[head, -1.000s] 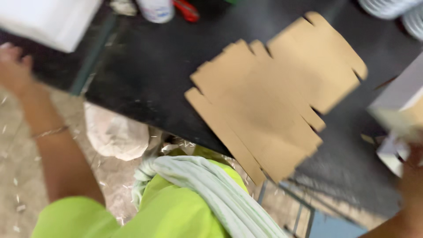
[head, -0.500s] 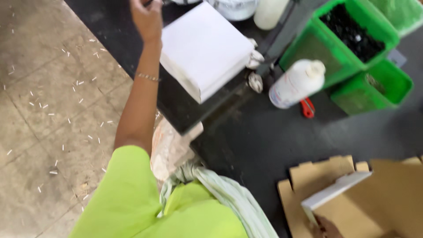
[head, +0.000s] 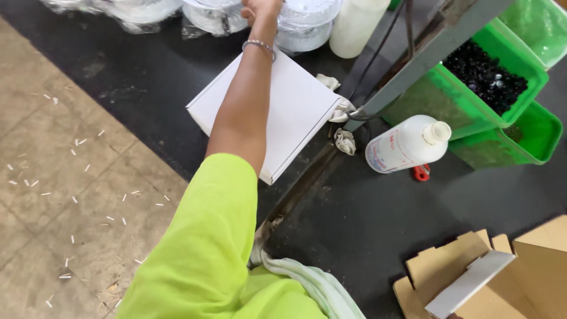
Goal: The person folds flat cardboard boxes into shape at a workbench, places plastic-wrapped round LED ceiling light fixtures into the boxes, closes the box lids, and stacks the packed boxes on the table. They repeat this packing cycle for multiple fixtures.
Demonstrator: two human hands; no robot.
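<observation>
Left hand [head: 260, 8] stretched way up top, at the clear plastic containers [head: 307, 20]; mostly cut off by the frame edge so can't tell if fingers gripping or loose; forearm w/ bracelet [head: 258, 45] crossing over white flat box [head: 277, 112] on the black mat; right hand out of view; white bottle [head: 406, 145] lying near green bins [head: 502, 88].

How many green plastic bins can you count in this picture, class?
3. One holding small black parts sits right of the grey post, a second lies just below it, and a third is cut off at the top right corner. More may lie beyond the frame.
</observation>
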